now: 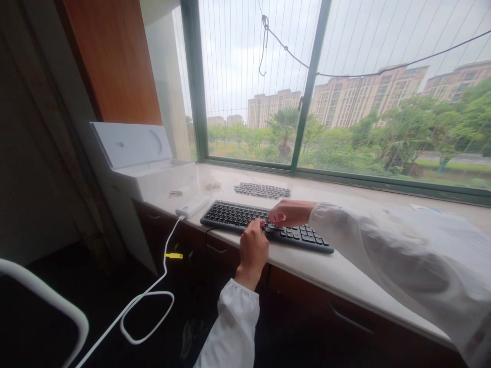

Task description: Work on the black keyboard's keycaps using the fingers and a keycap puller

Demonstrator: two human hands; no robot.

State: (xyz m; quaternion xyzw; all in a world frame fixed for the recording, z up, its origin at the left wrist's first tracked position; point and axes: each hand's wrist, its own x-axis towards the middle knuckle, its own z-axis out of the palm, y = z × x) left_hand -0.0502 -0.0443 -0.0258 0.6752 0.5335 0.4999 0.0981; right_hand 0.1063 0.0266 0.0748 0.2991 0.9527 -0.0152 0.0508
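A dark keyboard point(233, 214) lies at the front edge of the white counter point(345, 266), its long side along the edge. My left hand point(253, 249) is at the keyboard's near edge, its fingers curled and pressed together. Over the middle of the keys, my right hand point(290, 211) bends down with fingers closed, its fingertips close to those of the left. Whatever the fingertips pinch is too small or hidden to make out. Behind the keyboard, loose dark keycaps point(262, 190) are laid out in rows on the counter.
A white box point(161, 179) with its lid raised stands at the left. Before it, a white power strip point(192, 207) has a white cable point(165, 260) with a yellow tag hanging down. Papers point(452, 230) lie at the right, below the green-framed window point(245, 162).
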